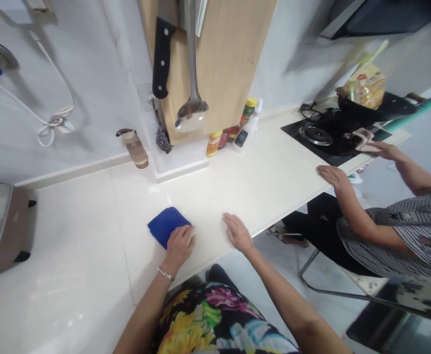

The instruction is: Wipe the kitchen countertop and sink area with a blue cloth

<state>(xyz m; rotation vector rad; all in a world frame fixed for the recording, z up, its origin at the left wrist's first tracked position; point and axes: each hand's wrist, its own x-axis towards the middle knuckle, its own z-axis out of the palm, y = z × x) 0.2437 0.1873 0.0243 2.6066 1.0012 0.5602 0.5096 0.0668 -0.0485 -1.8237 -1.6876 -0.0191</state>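
Note:
A folded blue cloth [166,225] lies on the white countertop [215,191]. My left hand [180,243] is on the cloth's lower right corner, its fingers bent and closed on that edge; part of the cloth is hidden under the hand. To the right, apart from the cloth, my right hand [237,233] rests near the counter's front edge. Its fingers are stretched out over the surface, and it holds nothing.
At right, a person in a striped shirt [377,231] holds a pinkish cloth [364,140] at the black cooktop [311,135]. A cup [136,150], spray bottle [247,130] and jars [214,142] stand along the wall. Above hang a ladle [192,105] and knife [162,59].

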